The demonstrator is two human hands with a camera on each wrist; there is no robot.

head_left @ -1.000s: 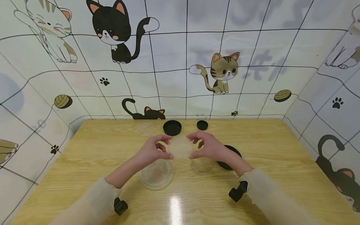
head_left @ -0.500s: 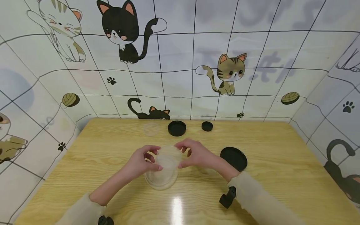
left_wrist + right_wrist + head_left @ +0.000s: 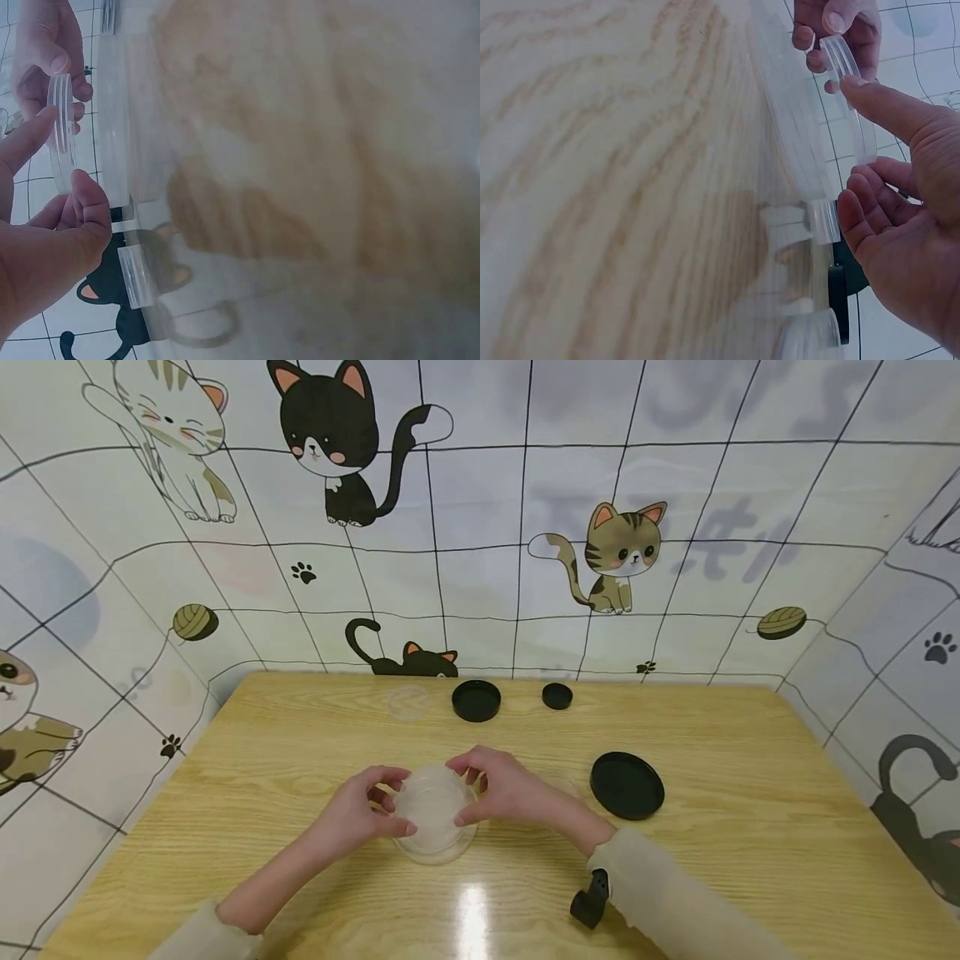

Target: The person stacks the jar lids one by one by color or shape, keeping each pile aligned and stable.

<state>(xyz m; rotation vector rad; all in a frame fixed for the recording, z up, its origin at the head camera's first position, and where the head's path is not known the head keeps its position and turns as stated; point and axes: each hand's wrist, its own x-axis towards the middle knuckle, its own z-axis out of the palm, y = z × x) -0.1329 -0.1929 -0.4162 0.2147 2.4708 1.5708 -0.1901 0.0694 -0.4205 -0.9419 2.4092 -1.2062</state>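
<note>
Both hands hold a clear round shallow dish (image 3: pixel 429 797) by its opposite edges. My left hand (image 3: pixel 358 810) pinches the left rim and my right hand (image 3: pixel 497 783) the right, thumbs at the near side. Beneath it a larger clear round dish (image 3: pixel 442 857) rests on the table, partly covered by the held one. In the left wrist view the held dish (image 3: pixel 61 135) appears edge-on, with a gap between it and the larger dish (image 3: pixel 114 127). From the right wrist, the held dish (image 3: pixel 853 101) also shows apart from the larger dish.
On the wooden table (image 3: pixel 300 727) a large black round dish (image 3: pixel 627 785) lies to the right. Farther back are a medium black one (image 3: pixel 476 702), a small black one (image 3: pixel 557 696) and a clear one (image 3: pixel 408 702). My right forearm partly hides another clear dish (image 3: pixel 562 785).
Both hands have carried the held clear dish leftward and nearer, from beside the larger clear dish to over it. The head view has shifted slightly. The other dishes stay put.
</note>
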